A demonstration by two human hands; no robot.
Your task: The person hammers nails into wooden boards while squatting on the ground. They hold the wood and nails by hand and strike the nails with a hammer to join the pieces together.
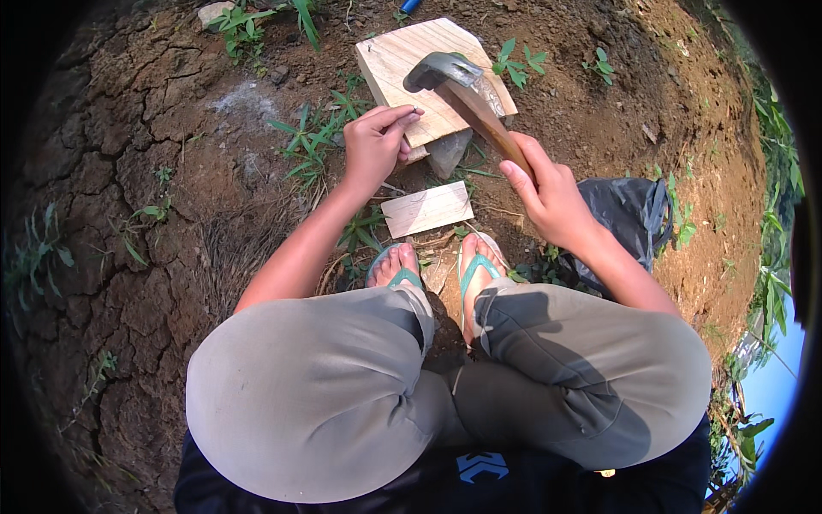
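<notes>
My right hand (552, 193) is wrapped around the wooden handle of a claw hammer (484, 120). The hammer's metal head is raised over a pale wooden board (432, 56). At the board's near left edge, my left hand (377, 144) is closed in a pinch. A small dark tip of what looks like a nail (418, 110) shows at its fingertips; the rest is hidden. Beneath the board's near side, a grey stone (449, 154) and the end of another wood piece (416, 155) show. A short pale wood strip (428, 209) lies on the ground between the board and my feet.
A black plastic bag (625, 218) lies beside my right forearm. Cracked brown soil (128, 154) with scattered green weeds (312, 137) surrounds the board. Beyond the board lies a blue object (410, 5), partly cut off. My sandalled feet (398, 264) are close to the wood strip.
</notes>
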